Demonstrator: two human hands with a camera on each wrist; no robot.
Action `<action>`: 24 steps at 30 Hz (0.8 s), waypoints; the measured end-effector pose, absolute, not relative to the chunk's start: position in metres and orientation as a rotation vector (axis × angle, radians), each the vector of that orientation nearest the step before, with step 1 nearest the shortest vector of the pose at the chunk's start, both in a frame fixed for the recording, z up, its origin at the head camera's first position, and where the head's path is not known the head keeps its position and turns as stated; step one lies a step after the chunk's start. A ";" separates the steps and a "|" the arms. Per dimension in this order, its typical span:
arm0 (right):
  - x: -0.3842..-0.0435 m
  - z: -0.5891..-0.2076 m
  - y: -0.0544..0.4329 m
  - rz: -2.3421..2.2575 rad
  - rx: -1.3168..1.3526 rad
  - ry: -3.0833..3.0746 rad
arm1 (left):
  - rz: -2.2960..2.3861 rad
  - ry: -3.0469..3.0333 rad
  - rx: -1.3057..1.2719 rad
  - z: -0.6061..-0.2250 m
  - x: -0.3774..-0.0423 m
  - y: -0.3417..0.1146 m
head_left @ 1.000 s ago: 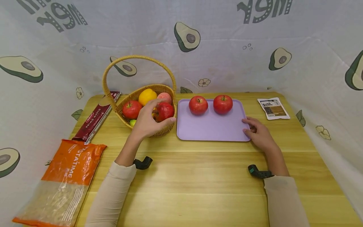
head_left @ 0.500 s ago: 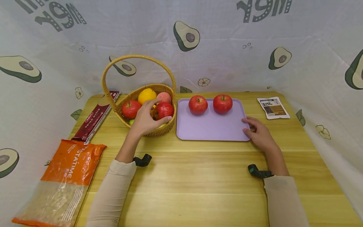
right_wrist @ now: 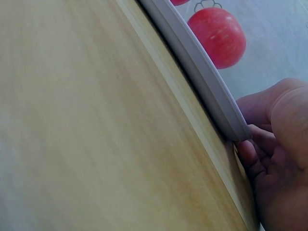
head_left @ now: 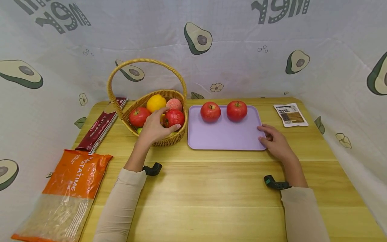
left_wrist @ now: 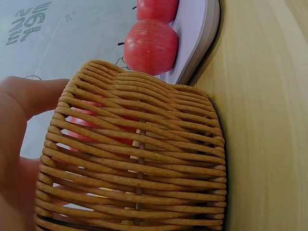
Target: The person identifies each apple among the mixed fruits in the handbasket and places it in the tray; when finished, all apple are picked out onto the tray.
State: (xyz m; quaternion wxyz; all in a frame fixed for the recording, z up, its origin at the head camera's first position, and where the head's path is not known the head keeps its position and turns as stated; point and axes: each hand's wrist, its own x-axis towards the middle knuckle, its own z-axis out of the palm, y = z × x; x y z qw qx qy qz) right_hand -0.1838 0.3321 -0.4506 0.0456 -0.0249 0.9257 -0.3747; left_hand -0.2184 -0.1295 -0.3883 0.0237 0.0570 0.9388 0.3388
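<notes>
My left hand (head_left: 154,127) reaches over the near side of the wicker basket (head_left: 169,141), with thumb and fingers around a red apple (head_left: 174,117) inside it. Through the weave (left_wrist: 144,159) in the left wrist view that apple shows only in part. Beside it in the basket lie a pink round fruit (head_left: 173,105), a yellow fruit (head_left: 156,103) and another red apple (head_left: 139,116). My right hand (head_left: 278,143) pinches the right edge of the lilac tray (head_left: 225,137), its thumb and fingers at the rim (right_wrist: 236,130). Two red apples, one left (head_left: 210,112) and one right (head_left: 237,111), sit on the tray's far half.
Left of the basket lies a dark red spaghetti packet (head_left: 101,127), with an orange pasta bag (head_left: 66,195) nearer. A small white pouch (head_left: 291,115) lies at the back right. The basket's tall handle (head_left: 146,60) arches above the fruit. Patterned cloth hangs behind the table.
My left hand and the apple in its fingers have shifted slightly; the apple shows a different side, seated among the fruit. My right hand stays at the tray's edge.
</notes>
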 end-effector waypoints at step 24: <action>-0.185 -0.452 0.333 -1.128 -0.054 2.829 | 1.229 2.729 0.196 -0.394 -0.228 -0.125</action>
